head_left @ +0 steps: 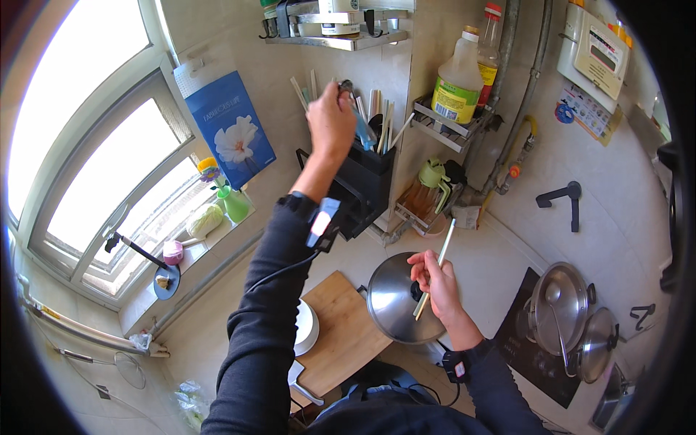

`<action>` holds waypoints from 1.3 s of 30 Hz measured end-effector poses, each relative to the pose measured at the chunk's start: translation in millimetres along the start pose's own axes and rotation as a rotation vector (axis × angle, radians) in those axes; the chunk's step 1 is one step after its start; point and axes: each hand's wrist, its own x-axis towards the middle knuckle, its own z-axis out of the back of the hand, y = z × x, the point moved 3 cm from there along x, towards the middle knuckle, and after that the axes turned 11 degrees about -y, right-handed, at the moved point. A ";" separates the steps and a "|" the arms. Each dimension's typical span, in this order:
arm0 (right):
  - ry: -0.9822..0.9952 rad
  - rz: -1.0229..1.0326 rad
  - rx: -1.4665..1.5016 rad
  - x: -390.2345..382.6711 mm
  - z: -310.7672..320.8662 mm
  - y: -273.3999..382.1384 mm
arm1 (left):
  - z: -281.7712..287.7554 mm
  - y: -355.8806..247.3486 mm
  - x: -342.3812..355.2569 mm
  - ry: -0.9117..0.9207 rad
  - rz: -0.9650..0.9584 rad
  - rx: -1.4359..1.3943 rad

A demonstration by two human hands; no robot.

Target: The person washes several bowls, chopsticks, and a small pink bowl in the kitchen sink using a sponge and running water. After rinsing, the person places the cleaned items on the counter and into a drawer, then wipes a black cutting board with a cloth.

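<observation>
My left hand [332, 123] is raised at the black utensil holder [371, 168] on the wall, its fingers closed. What they grip, if anything, is hidden. Chopsticks [386, 119] and a blue-handled utensil [364, 130] stand in the holder beside that hand. Lower and to the right, my right hand [440, 284] is closed around pale chopsticks [447, 243], held at a slant above a steel lid [391, 308] with a dark knob. The lid lies on the counter, right of a wooden cutting board [348, 319].
White bowls [307, 330] and a cleaver [301, 380] sit by the board's left edge. On the right, a steel pan [551, 272] with a ladle stands on a black cooktop [511, 319]. Wall racks hold bottles [457, 80] and a green-topped jug [429, 185].
</observation>
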 end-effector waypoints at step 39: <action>0.422 0.005 -0.050 52.2 -58.6 10.7 | 60.0 -53.4 -64.1 0.750 0.583 -0.608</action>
